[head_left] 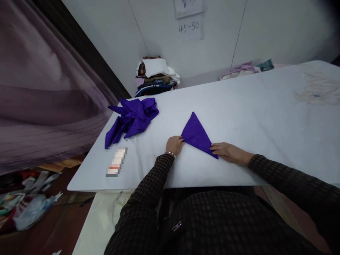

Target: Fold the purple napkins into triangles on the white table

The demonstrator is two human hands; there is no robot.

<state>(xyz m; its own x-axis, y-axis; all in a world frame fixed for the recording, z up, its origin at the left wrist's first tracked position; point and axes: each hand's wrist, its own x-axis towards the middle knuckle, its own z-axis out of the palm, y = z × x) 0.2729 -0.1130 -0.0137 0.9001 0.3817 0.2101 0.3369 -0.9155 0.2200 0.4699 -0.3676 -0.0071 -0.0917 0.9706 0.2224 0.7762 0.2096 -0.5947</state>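
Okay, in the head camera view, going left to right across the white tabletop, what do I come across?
Crumpled purple cloth → left hand → folded purple triangle → right hand → faint floral pattern.

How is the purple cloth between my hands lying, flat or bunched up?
Flat: the purple cloth forms a smooth, straight-edged triangle on the white tabletop. How many layers it has, I cannot tell.

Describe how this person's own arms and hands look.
Dark sleeves with a small grid pattern cover both arms to the wrists. The left hand and right hand are ungloved; a thin bracelet circles the left wrist.
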